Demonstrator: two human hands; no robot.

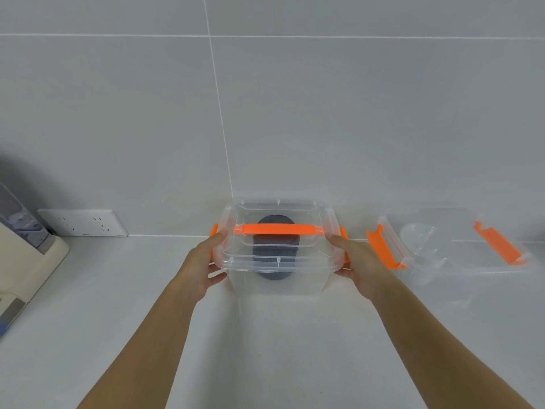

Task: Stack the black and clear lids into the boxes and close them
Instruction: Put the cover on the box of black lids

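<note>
I grip the cover (pixel 277 231) on the box (pixel 277 278) with left hand (pixel 203 267) and right hand (pixel 358 265); next, snap clips at 3 and 9 o'clock.

A white wall socket (pixel 84 223) sits low on the grey tiled wall (pixel 324 113) above a pale countertop (pixel 118 320), beside a cream appliance (pixel 28 255) at far left.

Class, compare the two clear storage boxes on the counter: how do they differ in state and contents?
The middle box has its cover on, while the right box stands open. The middle box holds black lids; the right box holds clear lids. Both hands, left hand and right hand, grip the middle box; none touches the right box. Both are clear with orange latches.
</note>
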